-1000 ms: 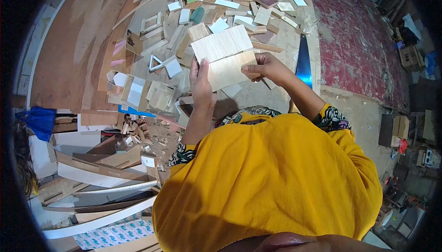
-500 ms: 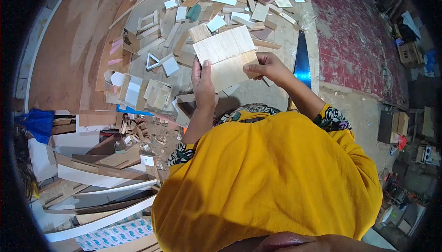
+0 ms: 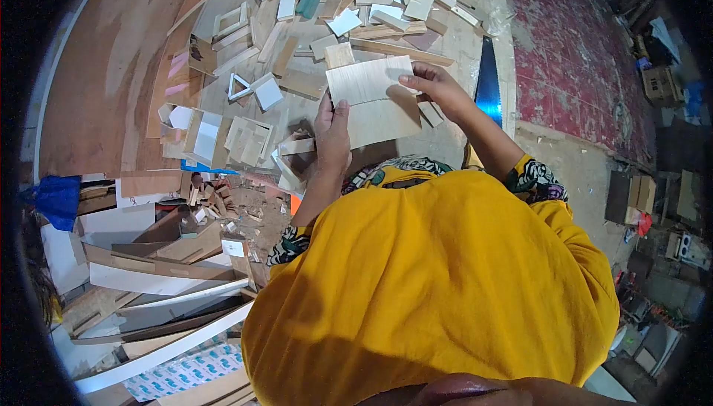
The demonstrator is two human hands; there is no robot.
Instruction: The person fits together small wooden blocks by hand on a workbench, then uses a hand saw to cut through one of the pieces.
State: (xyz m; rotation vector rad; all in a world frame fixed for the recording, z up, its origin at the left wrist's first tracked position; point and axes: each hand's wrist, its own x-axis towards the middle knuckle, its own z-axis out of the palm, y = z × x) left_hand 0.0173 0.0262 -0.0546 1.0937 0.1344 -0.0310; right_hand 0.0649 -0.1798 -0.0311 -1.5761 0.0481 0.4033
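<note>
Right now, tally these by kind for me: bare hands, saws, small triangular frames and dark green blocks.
Hands: 2, left hand and right hand
Saw: 1
Triangular frame: 1
Dark green block: 1
Total: 5

No legible text or numbers.

The upper board [image 3: 364,79] is pale cream with fine, straight grain lines; the lower board [image 3: 384,122] is plainer, light tan. At six o'clock the shirt [image 3: 431,272] is solid mustard yellow, while the sleeve cuff [image 3: 538,181] at three o'clock has white swirls on black. Toward two o'clock the saw blade [image 3: 487,87] gleams blue, and beyond it the floor [image 3: 572,57] is mottled dark red. The sheet [image 3: 111,72] at ten o'clock is reddish brown, lighter in streaks; at seven, the wrapping [image 3: 186,372] repeats teal marks on white.
</note>
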